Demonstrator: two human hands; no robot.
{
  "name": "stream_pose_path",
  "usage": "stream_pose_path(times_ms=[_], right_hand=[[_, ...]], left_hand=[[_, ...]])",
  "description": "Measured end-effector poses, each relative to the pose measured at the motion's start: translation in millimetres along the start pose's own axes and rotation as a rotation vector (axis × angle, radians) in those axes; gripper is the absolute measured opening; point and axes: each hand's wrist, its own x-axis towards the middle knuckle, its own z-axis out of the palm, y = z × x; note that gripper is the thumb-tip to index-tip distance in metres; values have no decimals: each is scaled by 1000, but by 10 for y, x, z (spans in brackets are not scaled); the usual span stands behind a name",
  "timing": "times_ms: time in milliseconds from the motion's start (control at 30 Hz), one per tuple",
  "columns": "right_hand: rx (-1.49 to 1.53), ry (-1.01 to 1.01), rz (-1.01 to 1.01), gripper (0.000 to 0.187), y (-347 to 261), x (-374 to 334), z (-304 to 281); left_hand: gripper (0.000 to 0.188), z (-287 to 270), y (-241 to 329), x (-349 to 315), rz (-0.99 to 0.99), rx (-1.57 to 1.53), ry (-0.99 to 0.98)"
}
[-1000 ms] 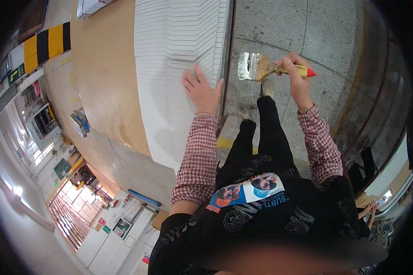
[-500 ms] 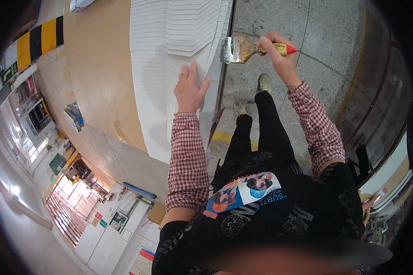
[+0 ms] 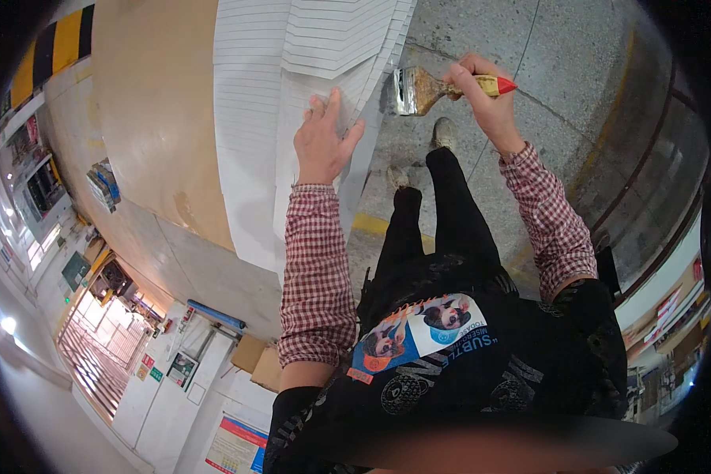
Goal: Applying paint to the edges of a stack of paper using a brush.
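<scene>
My left hand point(image 3: 324, 144) lies with fingers spread on a fanned stack of large white sheets point(image 3: 249, 150), whose overlapped edges show as rows of thin lines. In my right hand point(image 3: 486, 99) is a wide flat paintbrush point(image 3: 428, 89) with a yellow, red-tipped handle. Its bristle end, pale and wet-looking, points left at the stack's right edge. Whether the bristles touch the sheets I cannot tell. Both forearms wear red-and-white checked sleeves.
The sheets rest on a tan board point(image 3: 158, 103) over a long table. A small grey-and-blue bundle point(image 3: 104, 186) sits farther left. Concrete floor point(image 3: 561, 118) lies to the right, with my shoes point(image 3: 444, 133) beside the stack. Cardboard boxes point(image 3: 249, 353) stand at lower left.
The view has shifted, so the table and room appear farther left. The brush sits slightly farther right in the picture, still in my right hand. My left hand stays on the sheets.
</scene>
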Motion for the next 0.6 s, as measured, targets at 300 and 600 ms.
stream_pose_path(times_ms=[300, 600], right_hand=[[-9, 14, 52, 20, 42, -33, -29], [-51, 70, 66, 20, 28, 23, -108]], left_hand=[[65, 24, 32, 32, 44, -30, 20], [67, 29, 70, 39, 54, -29, 23]])
